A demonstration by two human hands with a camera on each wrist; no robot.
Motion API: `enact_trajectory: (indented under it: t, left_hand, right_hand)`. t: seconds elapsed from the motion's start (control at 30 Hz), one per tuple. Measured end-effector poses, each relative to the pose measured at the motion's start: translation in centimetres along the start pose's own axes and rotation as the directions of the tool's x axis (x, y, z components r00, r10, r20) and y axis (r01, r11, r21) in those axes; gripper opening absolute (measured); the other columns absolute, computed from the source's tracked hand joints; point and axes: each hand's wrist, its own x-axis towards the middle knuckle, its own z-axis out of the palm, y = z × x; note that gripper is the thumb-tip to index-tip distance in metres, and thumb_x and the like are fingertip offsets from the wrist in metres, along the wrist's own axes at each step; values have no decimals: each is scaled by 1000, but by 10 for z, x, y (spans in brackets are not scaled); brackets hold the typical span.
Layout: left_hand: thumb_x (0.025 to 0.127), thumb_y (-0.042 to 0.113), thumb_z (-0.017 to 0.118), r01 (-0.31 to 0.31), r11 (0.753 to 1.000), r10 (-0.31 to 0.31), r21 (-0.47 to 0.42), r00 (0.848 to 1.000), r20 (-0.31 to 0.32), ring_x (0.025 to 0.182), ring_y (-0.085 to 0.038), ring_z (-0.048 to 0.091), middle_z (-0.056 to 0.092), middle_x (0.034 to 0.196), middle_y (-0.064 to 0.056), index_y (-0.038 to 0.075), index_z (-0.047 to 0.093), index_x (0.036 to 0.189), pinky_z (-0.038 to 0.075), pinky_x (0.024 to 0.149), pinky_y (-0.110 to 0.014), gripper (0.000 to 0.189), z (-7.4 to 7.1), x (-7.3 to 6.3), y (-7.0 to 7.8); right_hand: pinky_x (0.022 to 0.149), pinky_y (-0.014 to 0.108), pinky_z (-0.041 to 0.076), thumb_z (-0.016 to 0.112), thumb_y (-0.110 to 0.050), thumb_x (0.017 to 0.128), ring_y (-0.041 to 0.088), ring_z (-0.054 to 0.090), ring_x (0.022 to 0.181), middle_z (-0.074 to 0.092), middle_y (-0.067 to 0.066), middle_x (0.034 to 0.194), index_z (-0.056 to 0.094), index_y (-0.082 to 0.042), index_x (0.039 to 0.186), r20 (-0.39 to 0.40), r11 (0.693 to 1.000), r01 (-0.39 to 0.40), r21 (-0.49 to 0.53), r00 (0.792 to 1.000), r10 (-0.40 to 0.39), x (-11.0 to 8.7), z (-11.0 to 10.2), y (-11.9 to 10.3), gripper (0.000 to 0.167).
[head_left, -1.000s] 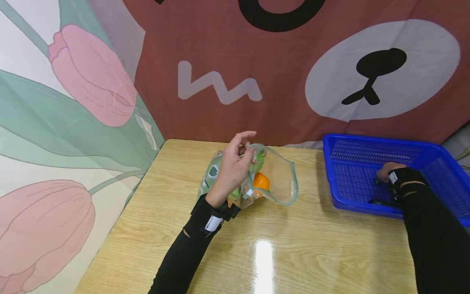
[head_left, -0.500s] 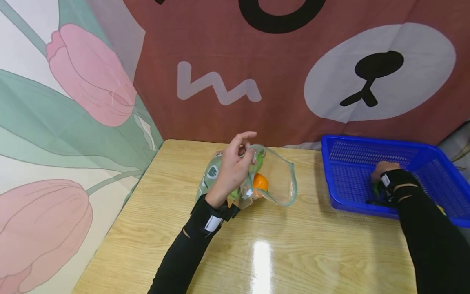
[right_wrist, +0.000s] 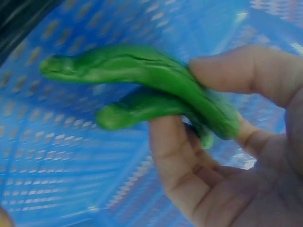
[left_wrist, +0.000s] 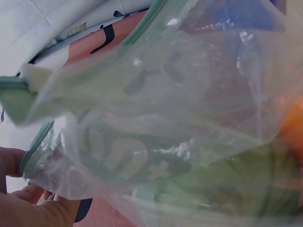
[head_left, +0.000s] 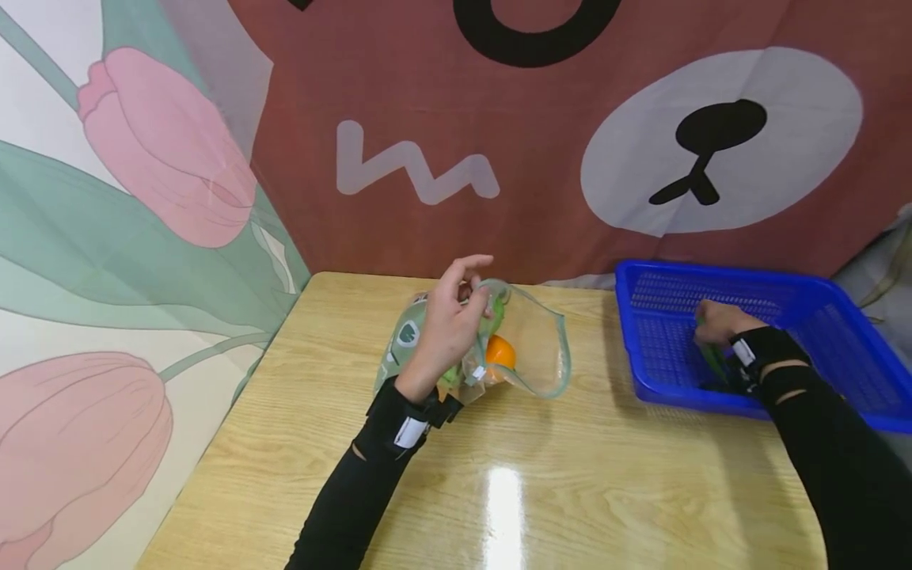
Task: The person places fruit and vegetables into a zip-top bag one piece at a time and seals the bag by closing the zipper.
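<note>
At the table's back middle, my left hand [head_left: 447, 328] pinches the green-trimmed edge of a clear zip bag [head_left: 549, 336], whose mouth gapes to the right. Inside the bag are an orange round thing [head_left: 501, 353] and something green, blurred through the plastic in the left wrist view. My right hand [head_left: 725, 323] is inside the blue basket [head_left: 644, 393], gripping two long green chili peppers [right_wrist: 128, 66] between thumb and fingers. One pepper lies above the other, and their far ends are near the palm in the right wrist view.
The basket stands at the right of the wooden table [head_left: 570, 491], near the patterned cloth [head_left: 541, 158] hanging behind. A dark item shows at the upper left of the right wrist view; its kind cannot be told.
Within the basket my right hand has lifted and shifted left, and the green chili peppers now show in its grip. My left hand keeps hold of the bag's edge.
</note>
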Motion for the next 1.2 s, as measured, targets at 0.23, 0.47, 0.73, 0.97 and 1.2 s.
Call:
enact_trajectory:
  t: [0.23,0.47,0.73,0.97,1.2]
  left_hand:
    - [95,-1,44,13,1000,-13,-3,1000,-19,66,-24,51,41,83,-6,4,50,128,49,60,-25,35,0,2,0]
    - [95,1,44,18,1000,-17,4,999,-40,65,-24,52,41,83,-6,6,50,128,47,59,-26,34,-2,3,-1]
    - [94,0,45,22,1000,-21,13,998,-60,65,-24,52,41,82,-5,5,50,128,48,58,-25,34,-4,5,-1]
    - [94,0,45,19,1000,-18,12,998,-62,65,-24,52,42,82,-5,5,50,128,47,58,-25,34,-4,5,-2]
    - [95,0,45,27,1000,-26,12,997,-66,65,-24,52,41,82,-5,5,51,128,50,60,-26,34,-4,5,-2]
  right_hand:
    - [70,53,43,67,-8,76,44,46,90,48,31,95,41,7,118,-345,995,96,18,935,-84,-23,-15,-48,51]
    - [55,33,41,68,-3,79,34,47,82,43,23,100,49,-1,121,-547,965,249,83,821,-164,-72,-25,-119,46]
    - [59,12,44,74,3,74,22,56,79,50,13,97,54,-4,115,-620,897,442,25,710,-333,-101,-23,-169,46]
    - [70,3,47,76,5,72,-5,50,83,50,10,105,55,-3,113,-630,811,582,62,653,-421,-113,-9,-203,46]
    - [71,12,53,80,7,66,0,55,82,53,5,100,56,-2,115,-622,694,716,72,576,-530,-112,12,-241,55]
